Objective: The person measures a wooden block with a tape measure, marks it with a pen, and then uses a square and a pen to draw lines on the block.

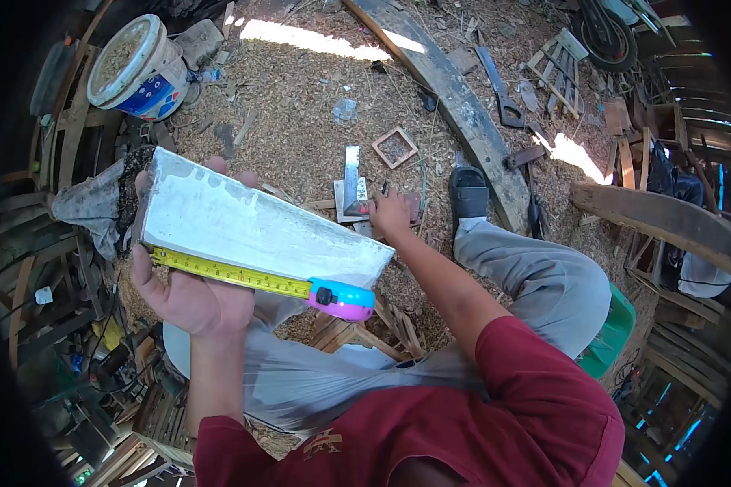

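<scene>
My left hand (193, 304) is closed around a tapered, white-painted wooden block (244, 215), held tilted in front of me. A tape measure (343, 299) with a blue and pink case lies along the block's near edge. Its yellow blade (235, 274) is pulled out, with the hooked end by my left fingers. My right hand (391, 213) reaches down to the ground, fingers bent, beside a metal try square (352, 174). A thin dark stick shows at the fingertips, too small to name for sure. The square rests on small wood pieces.
A square wooden frame (395, 148) lies on shavings. Beyond it are a long plank (463, 105), a handsaw (499, 85) and a hammer (525, 157). A white bucket (130, 69) stands at the upper left. A thick beam (658, 215) juts in from the right.
</scene>
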Motion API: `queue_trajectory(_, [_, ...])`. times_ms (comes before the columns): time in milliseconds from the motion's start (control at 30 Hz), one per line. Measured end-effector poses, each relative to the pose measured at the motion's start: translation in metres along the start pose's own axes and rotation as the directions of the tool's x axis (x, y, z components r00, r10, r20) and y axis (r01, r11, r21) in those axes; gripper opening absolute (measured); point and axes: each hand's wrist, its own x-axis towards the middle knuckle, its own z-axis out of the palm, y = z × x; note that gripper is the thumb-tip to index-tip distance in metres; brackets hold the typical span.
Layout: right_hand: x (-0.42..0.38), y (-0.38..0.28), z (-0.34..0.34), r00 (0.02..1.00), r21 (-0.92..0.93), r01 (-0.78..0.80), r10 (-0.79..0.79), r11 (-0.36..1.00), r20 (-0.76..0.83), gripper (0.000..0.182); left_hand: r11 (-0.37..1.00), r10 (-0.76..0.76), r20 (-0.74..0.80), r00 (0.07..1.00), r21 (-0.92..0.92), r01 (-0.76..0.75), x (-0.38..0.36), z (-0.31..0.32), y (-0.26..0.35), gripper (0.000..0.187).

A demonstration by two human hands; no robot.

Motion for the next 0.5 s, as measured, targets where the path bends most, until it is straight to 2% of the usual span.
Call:
queue_trajectory(67, [0.005, 0.0, 0.002, 0.999, -0.023, 0.03, -0.031, 0.999, -0.03, 0.03, 1.0, -0.016, -0.014, 1.0, 0.019, 0.017, 0.007, 0.004, 0.0, 0.073])
queue_trajectory(200, [0.01, 0.003, 0.002, 0.992, 0.032, -0.039, 0.042, 0.999, -0.121, 0.03, 0.998, -0.042, 0.004, 0.999, -0.04, 0.042, 0.022, 0.012, 0.0, 0.074])
queue_trajectory(233, [0.006, 0.002, -0.006, 0.984, 0.034, -0.042, 0.048, 0.999, -0.174, 0.031, 0.999, -0.029, -0.06, 0.998, -0.02, 0.028, 0.026, 0.016, -0.001, 0.073])
queue_trajectory(333, [0.007, 0.012, -0.012, 0.958, 0.103, -0.011, 0.04, 0.995, -0.285, 0.025, 0.999, -0.028, 0.079, 0.997, -0.04, 0.031, 0.031, 0.015, -0.002, 0.069])
queue_trajectory(367, [0.01, 0.016, -0.012, 0.939, 0.14, -0.001, 0.049, 0.99, -0.34, 0.024, 0.99, -0.019, 0.118, 0.993, -0.134, 0.035, 0.031, 0.018, -0.001, 0.067])
queue_trajectory(400, [0.012, 0.016, -0.017, 0.918, 0.175, 0.014, 0.056, 0.984, -0.393, 0.023, 0.994, -0.02, 0.125, 0.992, -0.108, 0.034, 0.03, 0.019, 0.0, 0.067])
queue_trajectory(433, [0.01, 0.014, -0.029, 0.927, 0.135, -0.006, 0.057, 0.991, -0.371, 0.023, 0.996, -0.019, 0.128, 0.992, -0.082, 0.03, 0.028, 0.018, 0.0, 0.068])
queue_trajectory(500, [0.022, 0.016, -0.044, 0.898, 0.118, 0.077, -0.018, 0.99, -0.44, 0.025, 0.995, -0.038, 0.088, 0.995, -0.089, 0.046, 0.018, 0.024, 0.003, 0.068])
